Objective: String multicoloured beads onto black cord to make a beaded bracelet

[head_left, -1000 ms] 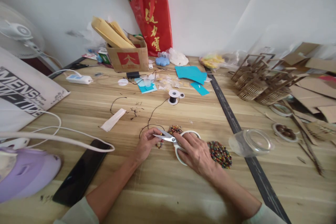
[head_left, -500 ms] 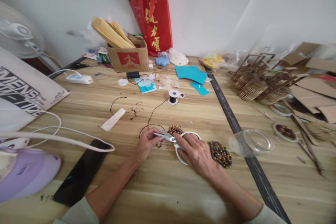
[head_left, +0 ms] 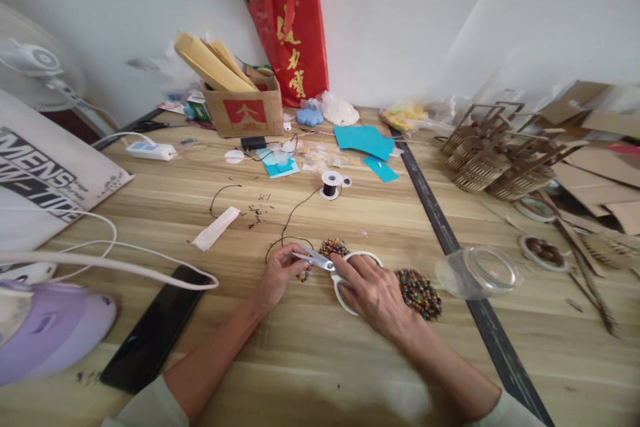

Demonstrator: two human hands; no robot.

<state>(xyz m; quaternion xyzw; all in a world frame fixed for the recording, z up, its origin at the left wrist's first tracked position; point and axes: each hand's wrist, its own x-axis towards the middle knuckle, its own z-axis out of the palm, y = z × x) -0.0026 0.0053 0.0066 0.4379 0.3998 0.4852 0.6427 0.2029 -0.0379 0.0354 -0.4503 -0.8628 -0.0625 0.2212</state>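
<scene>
White-handled scissors point(head_left: 359, 259) are gripped in my right hand point(head_left: 373, 287), their parted blades pointing left. The blade tips reach the fingers of my left hand point(head_left: 278, 272), which pinch a black cord point(head_left: 284, 228). From there the cord loops back toward a white spool point(head_left: 330, 185) wound with black cord. A short row of coloured beads point(head_left: 304, 275) shows just under the blades beside my left fingertips. Behind the scissors lies a pile of multicoloured beads point(head_left: 334, 247). A coiled bead strand point(head_left: 419, 295) rests right of my right wrist. The exact cutting spot is hidden by my fingers.
A black phone point(head_left: 156, 330) and a purple appliance point(head_left: 55, 330) with a white cable are at left. A clear plastic jar point(head_left: 479, 272) lies at right, near small woven baskets point(head_left: 480, 153). Blue paper point(head_left: 364, 141) and a cardboard box point(head_left: 245, 110) sit at the back.
</scene>
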